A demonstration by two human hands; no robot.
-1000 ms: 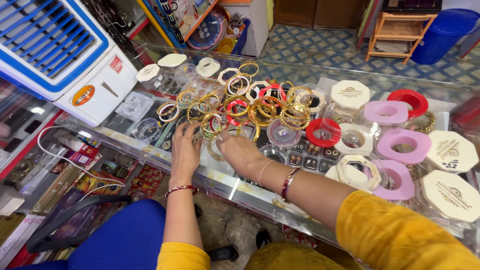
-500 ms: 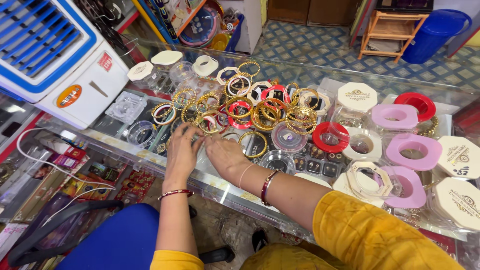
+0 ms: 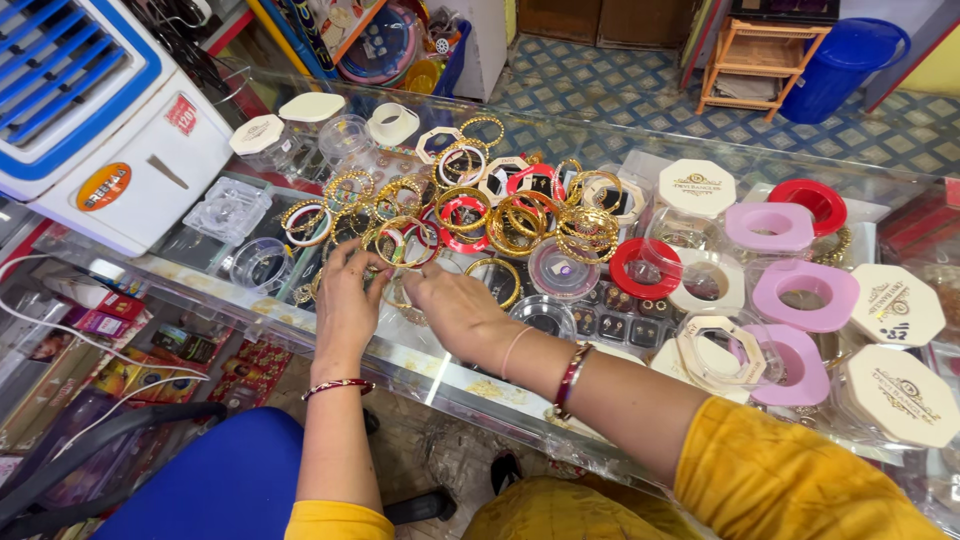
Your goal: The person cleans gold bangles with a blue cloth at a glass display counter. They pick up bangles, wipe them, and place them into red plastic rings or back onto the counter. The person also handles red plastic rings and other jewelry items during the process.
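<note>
Bangles (image 3: pixel 520 215) crowd the glass counter (image 3: pixel 250 285); both hands' fingers (image 3: pixel 350 262) pinch gold bangles.

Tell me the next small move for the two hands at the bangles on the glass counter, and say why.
Probably lift the gold bangle set clear of the pile. The left hand and right hand both have fingers at it on the glass counter, and loose bangles crowd just behind, so sliding it could drag neighbours along.

Gold bangles (image 3: pixel 400 240) flat on glass counter (image 3: pixel 250 285)
</note>
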